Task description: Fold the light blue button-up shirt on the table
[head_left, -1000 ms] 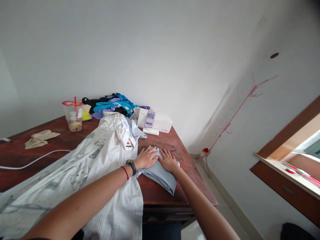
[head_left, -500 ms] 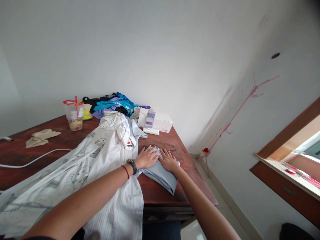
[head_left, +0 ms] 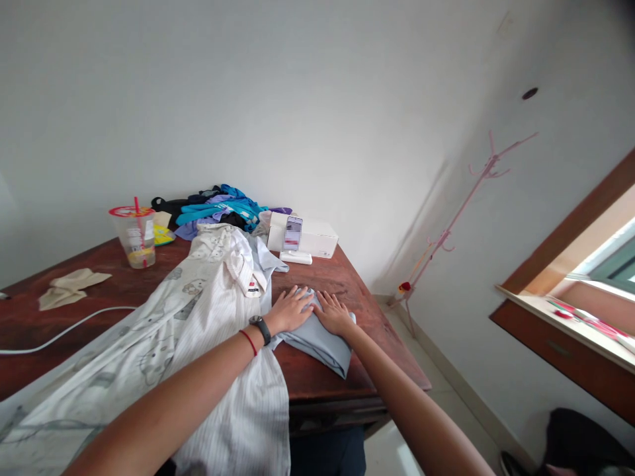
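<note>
A folded grey-blue garment point(head_left: 320, 347) lies on the wooden table point(head_left: 362, 373) near its front right part. My left hand point(head_left: 290, 311) rests flat on the garment's upper left, fingers stretched out. Beside it, my right hand point(head_left: 335, 314) lies flat on the garment's right side, its fingers spread too. The fingertips of both hands come close together at the top of the fold. Left of the garment, under my left forearm, a white striped shirt point(head_left: 218, 317) is spread lengthwise and hangs over the table's front edge. A white printed cloth point(head_left: 153, 330) lies alongside the shirt.
At the back sits a heap of blue, purple and black clothes point(head_left: 223, 208). A phone point(head_left: 292, 233) leans against a white box point(head_left: 317, 237). To the left are a plastic cup point(head_left: 139, 241), a beige cloth point(head_left: 74, 287) and a white cable point(head_left: 74, 337). A pink coat rack point(head_left: 454, 228) stands at right.
The camera view has shifted slightly to the right. Both hands stay flat on the folded garment, in nearly the same place.
</note>
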Tool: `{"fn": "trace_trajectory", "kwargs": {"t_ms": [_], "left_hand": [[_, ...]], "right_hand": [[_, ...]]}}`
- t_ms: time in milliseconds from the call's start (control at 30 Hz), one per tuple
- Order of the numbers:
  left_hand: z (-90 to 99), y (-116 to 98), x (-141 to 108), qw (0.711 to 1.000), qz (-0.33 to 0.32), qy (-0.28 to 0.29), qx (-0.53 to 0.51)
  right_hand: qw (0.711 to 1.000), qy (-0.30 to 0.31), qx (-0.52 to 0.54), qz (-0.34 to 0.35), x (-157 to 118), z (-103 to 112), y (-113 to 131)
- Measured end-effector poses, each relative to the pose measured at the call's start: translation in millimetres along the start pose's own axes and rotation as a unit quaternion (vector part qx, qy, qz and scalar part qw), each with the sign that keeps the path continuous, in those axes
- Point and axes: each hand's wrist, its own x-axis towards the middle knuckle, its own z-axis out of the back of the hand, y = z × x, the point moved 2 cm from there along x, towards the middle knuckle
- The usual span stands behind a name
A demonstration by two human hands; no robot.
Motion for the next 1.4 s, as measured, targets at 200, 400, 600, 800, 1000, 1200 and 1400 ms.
{"fn": "trace_trajectory", "kwargs": {"t_ms": [200,400,600,800,1000,1200,1400], "left_hand": [[-1.7,1.4,1.3,1.000,-0.003,-0.001,0.009],[0.2,0.2,0.9,1.000,0.003,0.000,0.017],[2.5,1.0,0.1,1.000,0.014,-0.001,0.009],[2.6,1.8,-0.4,1.000,0.019,0.002,-0.003],[8.0,-0.9,-4.0,1.000,0.020,0.007,-0.019],[11.5,-3.9,-6.5,0.998,-0.014,-0.028,-0.051],[12.7,6.0,-0.6,0.992,-0.014,-0.097,-0.075]], "right_hand": [[1.000,-0.011,0.027,0.003,-0.4,0.9,-0.9],[0.996,-0.029,0.083,-0.002,-0.2,7.5,-2.6],[0.990,-0.064,0.121,0.019,10.2,33.3,-17.1],[0.991,0.001,0.134,0.001,31.5,54.2,-37.8],[0.984,0.084,0.155,0.003,33.8,63.4,-36.4],[0.945,0.182,0.256,0.091,27.1,68.3,-33.9],[0.912,0.206,0.344,0.090,21.4,61.0,-40.6]]}}
